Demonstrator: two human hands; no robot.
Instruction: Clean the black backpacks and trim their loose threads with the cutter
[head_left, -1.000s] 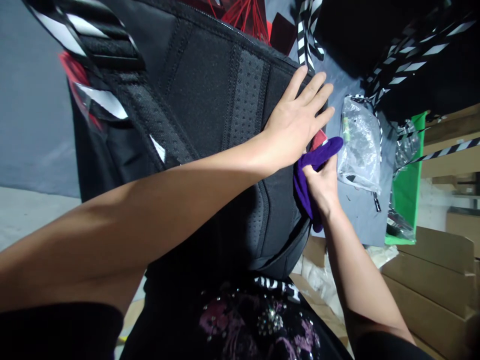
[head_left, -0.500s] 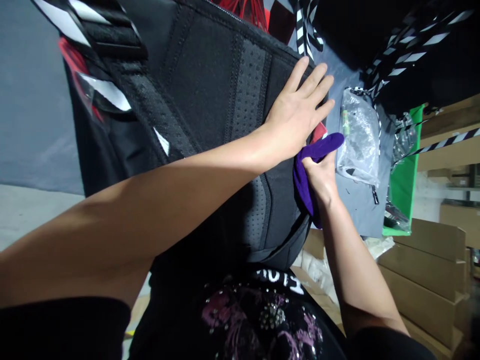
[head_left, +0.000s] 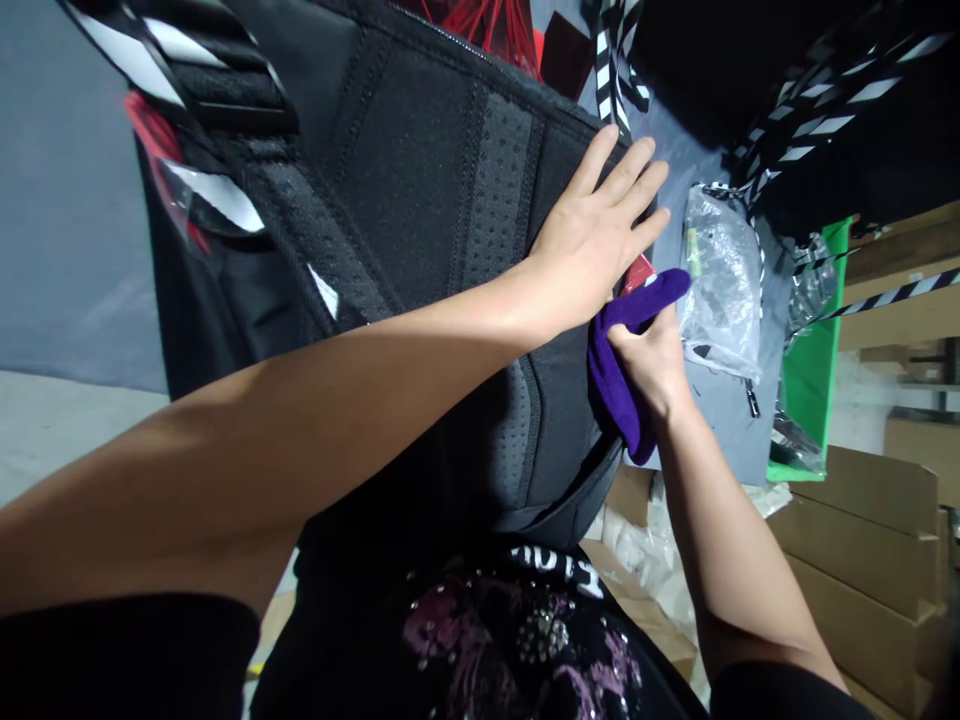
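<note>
A black backpack (head_left: 420, 170) lies with its padded back panel facing up, and its strap (head_left: 322, 220) with black-and-white trim crosses on the left. My left hand (head_left: 592, 225) rests flat on the panel near the right edge, fingers spread. Just below it, my right hand (head_left: 652, 355) grips a purple cloth (head_left: 619, 385) at the bag's side; some of its fingers are hidden by the cloth. Between the two hands a small red tag (head_left: 639, 272) shows at the bag's edge.
On the grey table (head_left: 712, 420) to the right lies a clear plastic bag (head_left: 721, 285). Beyond it stand a green bin (head_left: 814, 370) and cardboard boxes (head_left: 862, 540). Red cords (head_left: 495, 35) lie behind the backpack, and striped straps (head_left: 832, 110) fill the upper right.
The right hand and purple cloth have shifted very slightly to the right and down. My left hand stays flat on the backpack.
</note>
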